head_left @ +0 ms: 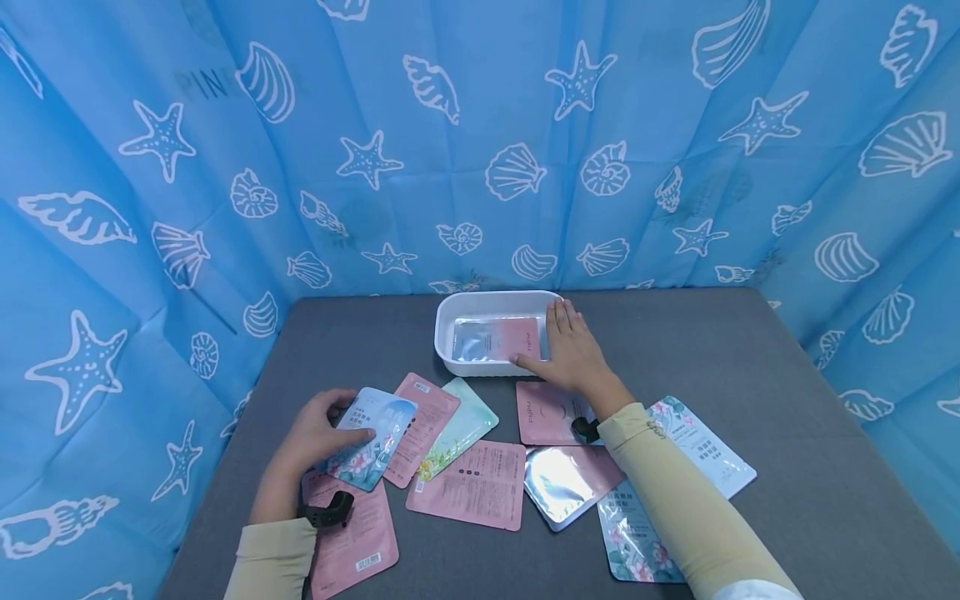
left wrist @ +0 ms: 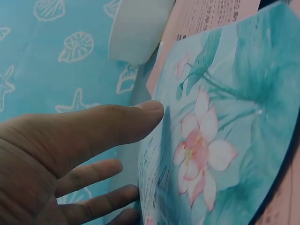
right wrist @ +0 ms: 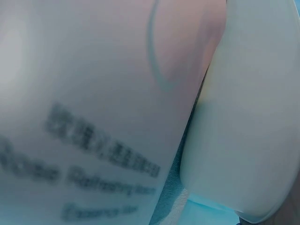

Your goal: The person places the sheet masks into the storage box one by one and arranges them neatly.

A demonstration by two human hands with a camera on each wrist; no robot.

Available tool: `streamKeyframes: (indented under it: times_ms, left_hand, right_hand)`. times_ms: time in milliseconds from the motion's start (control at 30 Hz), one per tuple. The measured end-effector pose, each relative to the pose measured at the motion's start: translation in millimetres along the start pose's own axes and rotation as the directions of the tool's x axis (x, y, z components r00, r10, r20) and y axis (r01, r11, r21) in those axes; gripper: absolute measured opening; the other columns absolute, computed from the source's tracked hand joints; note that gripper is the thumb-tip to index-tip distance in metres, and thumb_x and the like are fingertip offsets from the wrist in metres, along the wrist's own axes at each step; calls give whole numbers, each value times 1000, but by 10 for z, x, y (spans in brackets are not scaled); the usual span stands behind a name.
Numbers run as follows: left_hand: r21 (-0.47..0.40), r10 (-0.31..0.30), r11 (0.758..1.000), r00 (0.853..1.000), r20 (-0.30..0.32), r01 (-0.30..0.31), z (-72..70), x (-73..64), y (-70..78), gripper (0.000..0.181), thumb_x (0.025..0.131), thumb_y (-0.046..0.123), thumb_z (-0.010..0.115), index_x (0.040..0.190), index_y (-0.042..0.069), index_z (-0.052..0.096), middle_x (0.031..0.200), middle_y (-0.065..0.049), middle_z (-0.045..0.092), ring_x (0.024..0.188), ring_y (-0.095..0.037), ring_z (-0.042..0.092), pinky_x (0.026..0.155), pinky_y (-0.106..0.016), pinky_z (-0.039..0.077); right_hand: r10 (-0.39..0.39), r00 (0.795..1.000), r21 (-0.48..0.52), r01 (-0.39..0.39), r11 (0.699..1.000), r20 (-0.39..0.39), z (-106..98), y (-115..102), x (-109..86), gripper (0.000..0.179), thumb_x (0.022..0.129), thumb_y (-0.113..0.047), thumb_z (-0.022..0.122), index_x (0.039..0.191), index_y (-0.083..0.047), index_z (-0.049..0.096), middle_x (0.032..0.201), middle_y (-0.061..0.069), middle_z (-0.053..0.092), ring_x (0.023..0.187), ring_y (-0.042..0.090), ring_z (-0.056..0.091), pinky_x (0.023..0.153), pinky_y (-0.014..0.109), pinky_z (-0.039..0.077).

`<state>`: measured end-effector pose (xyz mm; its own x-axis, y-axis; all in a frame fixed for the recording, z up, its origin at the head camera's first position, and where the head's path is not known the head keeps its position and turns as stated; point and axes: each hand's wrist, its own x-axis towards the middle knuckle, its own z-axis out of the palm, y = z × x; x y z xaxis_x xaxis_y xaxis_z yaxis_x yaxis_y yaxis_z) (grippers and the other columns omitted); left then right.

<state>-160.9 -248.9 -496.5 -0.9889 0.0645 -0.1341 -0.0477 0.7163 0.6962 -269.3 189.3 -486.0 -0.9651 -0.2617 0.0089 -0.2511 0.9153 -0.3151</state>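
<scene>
a blue curtain [head_left: 480, 117] printed with shells hangs behind a dark grey surface [head_left: 720, 358]. at the middle of the surface's far edge stands a white tub [head_left: 498, 294], its long side running along that edge, with a silver and pink packet [head_left: 517, 337] lying lengthwise inside. the right hand [head_left: 572, 354] rests over the tub's right end, fingers straight and close together, thumb spread toward the near rim; it grips no packet.

the left hand [head_left: 318, 433], toward the surface's left edge, has its thumb over the face of a blue packet [head_left: 388, 425] and its other fingers curled about the left side, a narrow hold; how firm, i cannot tell. the blue packet lies to the right of this hand, long axis slanting from near left to far right, so its far end leans toward the tub, which is farther off and to the right. the left hand is the nearer to this packet, the right hand to the tub. the blue packet overlaps one pink packet [head_left: 423, 425]; a green packet [head_left: 463, 423] lies just beyond.
</scene>
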Motion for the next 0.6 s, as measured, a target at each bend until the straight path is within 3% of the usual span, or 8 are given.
streamKeyframes:
  times_ms: [600]
  left_hand:
    - [48, -25, 999, 1000, 0, 25, 53, -32, 130, 82, 85, 31, 91, 151, 1, 54, 138, -24, 58, 121, -39, 60, 101, -58, 57]
  right_hand:
    - [1, 1000, -19, -1, 1000, -7, 5, 0, 0, 124, 93, -83, 50, 167, 6, 5, 178, 23, -1, 167, 38, -4, 136, 53, 6]
